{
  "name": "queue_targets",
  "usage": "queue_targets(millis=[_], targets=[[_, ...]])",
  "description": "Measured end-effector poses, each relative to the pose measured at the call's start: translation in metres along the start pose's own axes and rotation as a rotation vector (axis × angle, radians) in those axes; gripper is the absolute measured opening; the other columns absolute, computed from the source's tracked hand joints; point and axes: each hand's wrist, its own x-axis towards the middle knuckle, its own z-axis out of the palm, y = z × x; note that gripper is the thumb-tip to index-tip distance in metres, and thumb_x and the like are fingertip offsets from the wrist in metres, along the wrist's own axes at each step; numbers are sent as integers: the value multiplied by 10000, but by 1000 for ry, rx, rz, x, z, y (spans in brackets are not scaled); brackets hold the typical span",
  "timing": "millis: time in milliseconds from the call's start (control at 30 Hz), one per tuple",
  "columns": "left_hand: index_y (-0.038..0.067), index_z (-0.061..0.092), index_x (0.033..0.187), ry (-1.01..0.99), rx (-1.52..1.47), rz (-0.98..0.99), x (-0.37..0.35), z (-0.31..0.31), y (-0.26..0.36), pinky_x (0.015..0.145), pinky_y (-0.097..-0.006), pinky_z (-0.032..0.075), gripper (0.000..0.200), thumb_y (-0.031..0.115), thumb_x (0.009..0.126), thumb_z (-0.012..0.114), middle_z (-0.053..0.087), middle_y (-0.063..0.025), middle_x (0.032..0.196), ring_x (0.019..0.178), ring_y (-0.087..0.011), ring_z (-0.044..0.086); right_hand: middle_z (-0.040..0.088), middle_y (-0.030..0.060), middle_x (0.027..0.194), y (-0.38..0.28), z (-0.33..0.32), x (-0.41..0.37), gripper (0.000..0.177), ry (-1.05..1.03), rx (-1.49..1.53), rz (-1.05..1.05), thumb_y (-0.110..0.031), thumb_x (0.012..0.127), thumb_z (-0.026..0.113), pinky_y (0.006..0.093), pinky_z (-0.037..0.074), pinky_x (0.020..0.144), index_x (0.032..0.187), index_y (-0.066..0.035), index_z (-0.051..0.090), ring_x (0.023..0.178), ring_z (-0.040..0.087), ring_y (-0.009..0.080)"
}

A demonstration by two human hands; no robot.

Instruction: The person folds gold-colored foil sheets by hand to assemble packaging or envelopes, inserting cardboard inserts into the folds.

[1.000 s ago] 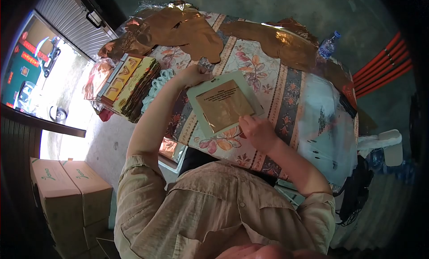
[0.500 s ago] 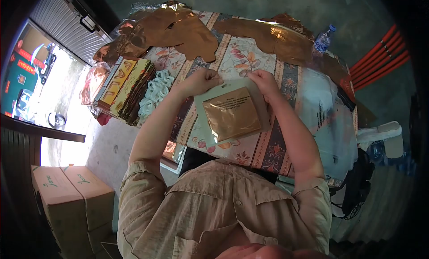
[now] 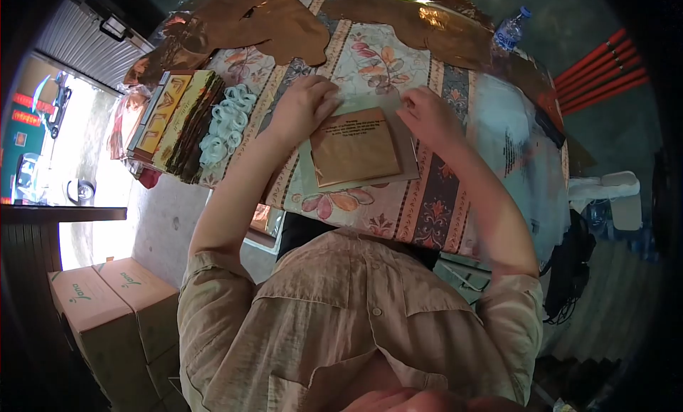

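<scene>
**Flat pale-green gold-foil packet (image 3: 356, 152), just lowered, is lying on the table (image 3: 427, 213).**
Left hand (image 3: 304, 106) and right hand (image 3: 427, 117) are pinching its 12 o'clock edge.

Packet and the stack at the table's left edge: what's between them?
In the head view, a heap of pale loops lies between the packet and the stack, then the left forearm.
</scene>
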Motion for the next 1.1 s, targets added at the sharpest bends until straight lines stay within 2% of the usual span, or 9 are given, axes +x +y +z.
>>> queue_targets(millis=[133, 200, 300, 433, 533, 600, 733, 900, 1100], targets=[[27, 663, 955, 44, -162, 46, -27, -18, 34, 817, -409, 475, 197, 140, 793, 672, 628, -125, 972, 919, -337, 586, 589, 109, 923, -22, -17, -42, 214, -103, 93, -58, -149, 799, 683, 386, 497, 725, 943, -18, 593, 835, 625, 285], [33, 664, 941, 57, -188, 86, -40, -22, 50, 800, -412, 476, 184, 117, 778, 677, 626, -114, 960, 902, -333, 584, 588, 90, 902, -30, -14, -62, 220, 8, 7, -340, -153, 766, 707, 379, 499, 701, 931, -44, 611, 807, 620, 279], [75, 658, 893, -133, -131, 228, -59, -23, 73, 749, -375, 465, 167, 143, 744, 692, 623, -55, 937, 887, -244, 569, 569, 82, 848, -48, -3, -77, 211, -28, -5, -416, -158, 737, 727, 375, 494, 681, 887, -70, 606, 776, 612, 272], [76, 657, 905, -210, -55, 266, -93, -18, 105, 779, -354, 458, 194, 174, 741, 688, 625, -36, 963, 914, -213, 566, 545, 72, 789, -57, 10, -82, 188, -67, -41, -416, -163, 738, 726, 367, 490, 618, 829, -84, 581, 711, 608, 263], [70, 666, 946, -120, 35, 332, -107, -10, 109, 812, -341, 452, 235, 180, 738, 676, 623, -42, 1006, 948, -202, 566, 534, 59, 744, -63, 17, -81, 181, -94, -123, -393, -174, 756, 717, 360, 492, 563, 792, -91, 561, 659, 609, 250], [49, 667, 990, -86, 116, 303, -116, -4, 110, 828, -364, 471, 271, 140, 735, 685, 631, -84, 1119, 1043, -225, 586, 546, 56, 718, -63, 26, -80, 176, -105, -161, -431, -198, 781, 704, 345, 492, 500, 793, -90, 566, 591, 609, 241], [26, 664, 1036, -9, 128, 314, -124, 4, 108, 888, -385, 469, 334, 131, 720, 684, 633, -90, 1137, 1058, -239, 583, 549, 62, 698, -70, 26, -82, 185, -156, -257, -395, -219, 811, 682, 341, 497, 478, 782, -81, 563, 555, 613, 242], [17, 664, 1044, -33, 44, 296, -123, 3, 103, 917, -388, 465, 342, 115, 717, 677, 638, -93, 1124, 1057, -244, 585, 553, 79, 684, -79, 32, -85, 106, -155, -427, -388, -127, 775, 622, 327, 493, 461, 748, -73, 534, 527, 620, 218], [20, 661, 1049, -61, 47, 328, -121, -1, 101, 957, -407, 452, 358, 122, 707, 685, 638, -94, 1110, 1053, -247, 585, 507, 64, 662, -77, 34, -82, 95, -72, -366, -439, -98, 760, 599, 314, 465, 454, 745, -76, 507, 512, 594, 206]])
